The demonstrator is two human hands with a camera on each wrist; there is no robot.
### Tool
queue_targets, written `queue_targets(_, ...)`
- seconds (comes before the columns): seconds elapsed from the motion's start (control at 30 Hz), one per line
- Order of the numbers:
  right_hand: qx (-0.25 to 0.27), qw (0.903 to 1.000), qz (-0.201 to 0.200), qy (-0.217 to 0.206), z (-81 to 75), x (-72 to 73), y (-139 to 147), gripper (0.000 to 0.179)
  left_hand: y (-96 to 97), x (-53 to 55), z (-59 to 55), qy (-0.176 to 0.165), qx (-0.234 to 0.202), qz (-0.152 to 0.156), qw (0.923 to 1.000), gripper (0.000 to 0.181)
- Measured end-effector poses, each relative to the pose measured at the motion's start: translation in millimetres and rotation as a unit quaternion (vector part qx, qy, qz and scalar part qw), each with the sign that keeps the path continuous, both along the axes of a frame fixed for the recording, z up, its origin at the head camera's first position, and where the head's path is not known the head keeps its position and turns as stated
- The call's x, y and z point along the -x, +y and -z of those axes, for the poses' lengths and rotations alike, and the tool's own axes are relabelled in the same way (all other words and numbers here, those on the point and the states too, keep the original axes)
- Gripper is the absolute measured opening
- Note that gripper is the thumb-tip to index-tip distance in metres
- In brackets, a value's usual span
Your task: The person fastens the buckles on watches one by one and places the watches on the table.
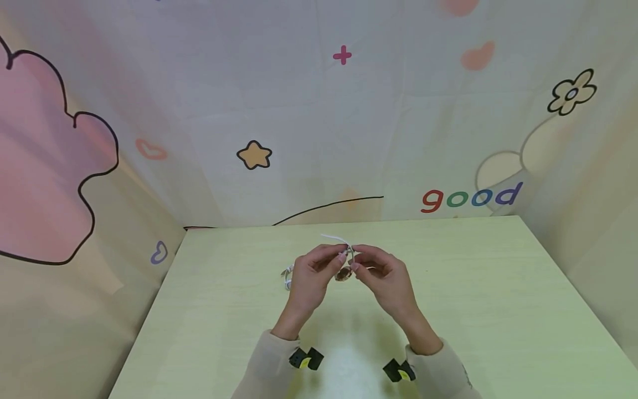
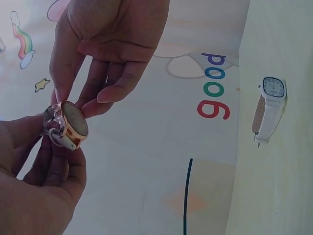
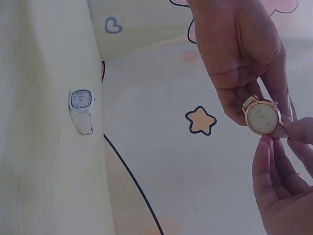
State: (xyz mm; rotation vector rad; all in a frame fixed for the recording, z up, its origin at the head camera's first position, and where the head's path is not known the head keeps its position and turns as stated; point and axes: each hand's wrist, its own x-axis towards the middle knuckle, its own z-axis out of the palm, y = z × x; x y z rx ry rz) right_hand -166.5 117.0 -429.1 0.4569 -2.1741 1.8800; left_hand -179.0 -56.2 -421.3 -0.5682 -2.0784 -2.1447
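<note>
A round watch (image 3: 262, 117) is held up above the pale table (image 1: 498, 299), between the two hands. Its case (image 3: 247, 120) is a shiny rose gold, forming a rim around a cream-white dial (image 3: 259, 121) with thin gold-toned hands and fine marks; any lettering is too small to read. From the right wrist the dial shows almost face on; from the left wrist it is seen at a slant, with the polished side of the case catching light. The strap (image 1: 333, 237) is white and narrow, and one end sticks out freely above the fingertips in the head view. The left hand (image 1: 309, 280) pinches the watch between thumb and fingers, and the right hand (image 1: 391, 282) pinches it from the other side, the fingertips of both close together. Near the left hand, a white square watch (image 2: 274, 88) with a dark-rimmed face lies on the table.
</note>
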Motion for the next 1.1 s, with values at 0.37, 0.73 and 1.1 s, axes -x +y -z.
queue_targets(0.37, -0.019, 0.9994, -0.027, -0.003, -5.4, 4.5, 4.8, 0.023, 0.0, 1.4, -0.2, 0.005, -0.017, 0.021, 0.9996, 0.023)
queue_targets(0.73, -0.017, 0.9993, -0.005, -0.034, -10.1, 6.1, 5.4, 0.019, 0.0, 0.6, 1.0, 0.032, 0.032, 0.025, 0.9987, 0.022)
queue_targets(1.1, 0.007, 0.9995, -0.010, -0.031, -10.0, 5.9, 2.3, 0.019, -0.5, -1.6, 1.7, 0.050, 0.093, 0.001, 0.9944, 0.023)
